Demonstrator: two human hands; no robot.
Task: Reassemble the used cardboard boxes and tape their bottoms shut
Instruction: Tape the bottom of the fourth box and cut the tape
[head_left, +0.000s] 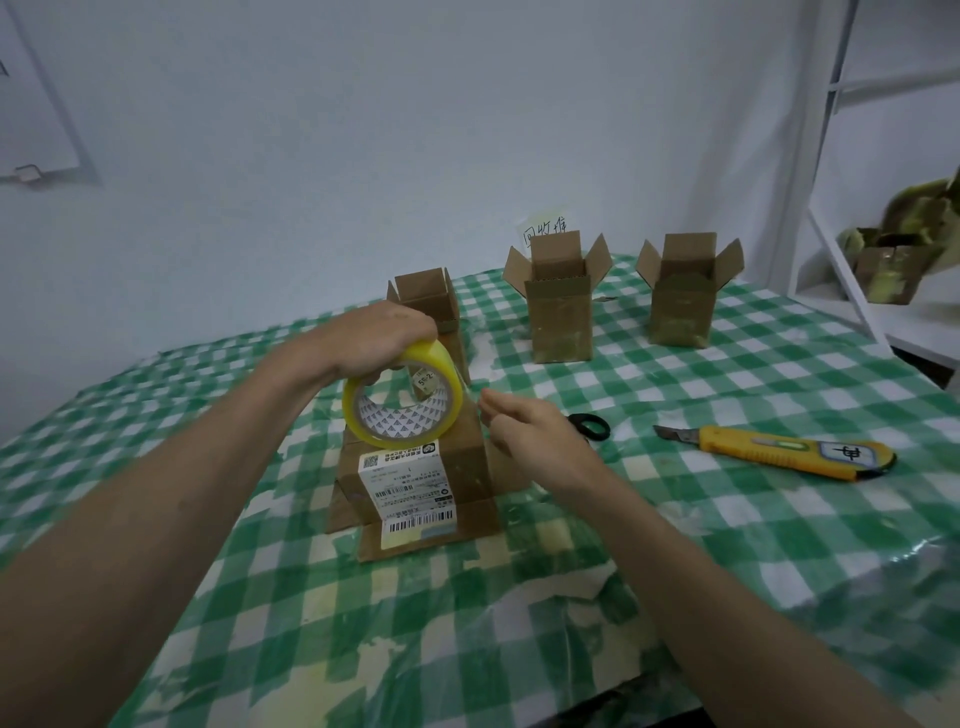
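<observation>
Two bare arms reach out over a surface (727, 519) with a green and white checked cloth. The left hand (379, 338) grips the top of a yellow tape roll (402, 397), fingers curled round its rim. The roll stands on edge above a box (421, 483). The right hand (524, 431) is just beside the roll, with thumb and fingertips pinched together at the roll's right edge. It looks like it holds the clear tape end, but the tape there is too thin to see well.

The box lies in the middle of the surface under the roll. It has a white label with barcodes on it, and its flaps spread out at the near end.

Behind the left hand stands an open box (431, 306). Two more open boxes (558, 306) (683, 296) stand farther back, flaps up. A paper note (545, 228) leans on the wall behind them.

Black scissors (589, 426) lie partly hidden behind the right hand. A yellow knife (779, 452) lies to the right, well apart from it.
</observation>
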